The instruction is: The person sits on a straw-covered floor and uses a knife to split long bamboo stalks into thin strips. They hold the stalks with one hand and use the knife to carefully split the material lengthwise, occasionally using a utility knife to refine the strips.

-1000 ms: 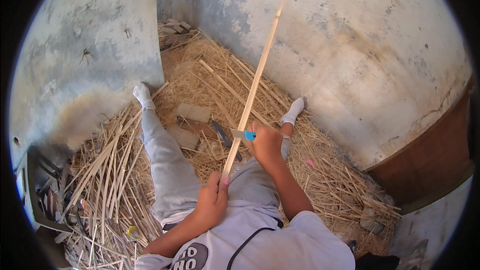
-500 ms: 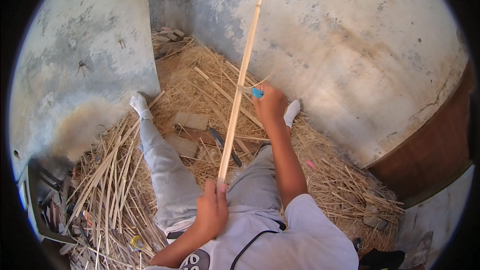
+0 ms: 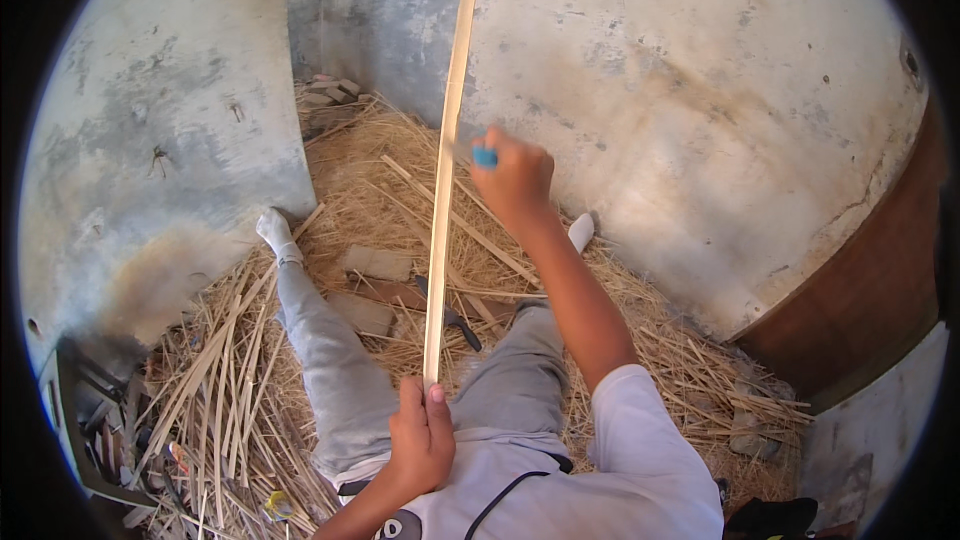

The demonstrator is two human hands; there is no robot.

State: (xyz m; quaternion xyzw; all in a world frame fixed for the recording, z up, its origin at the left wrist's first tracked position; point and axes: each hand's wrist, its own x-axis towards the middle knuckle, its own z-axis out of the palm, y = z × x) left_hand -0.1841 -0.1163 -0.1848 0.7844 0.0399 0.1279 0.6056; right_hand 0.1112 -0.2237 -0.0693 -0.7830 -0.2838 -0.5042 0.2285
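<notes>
My left hand (image 3: pixel 421 435) grips the lower end of a long, pale bamboo strip (image 3: pixel 445 180) close to my waist, thumb along it. The strip stands steeply away from me and runs past the upper edge of the picture. My right hand (image 3: pixel 518 178) is closed on a blue-handled knife (image 3: pixel 485 157) just right of the strip's middle. Its blade is smeared by motion, so I cannot tell whether it touches the strip. Beyond my lap a dark knife (image 3: pixel 462 328) with a black handle lies on the floor, partly hidden behind the strip.
Bamboo strips (image 3: pixel 222 380) and shavings (image 3: pixel 700 380) cover the floor on both sides of my legs. Flat bricks (image 3: pixel 378 263) lie between my feet, with more bricks (image 3: pixel 328 95) in the far corner. Worn walls (image 3: pixel 690 140) rise ahead and left. A brown panel (image 3: pixel 860 290) stands right.
The bamboo strip has swung left and its far end has risen out of view. My right hand has moved left and up with the knife. The curled shaving beside the blade no longer shows.
</notes>
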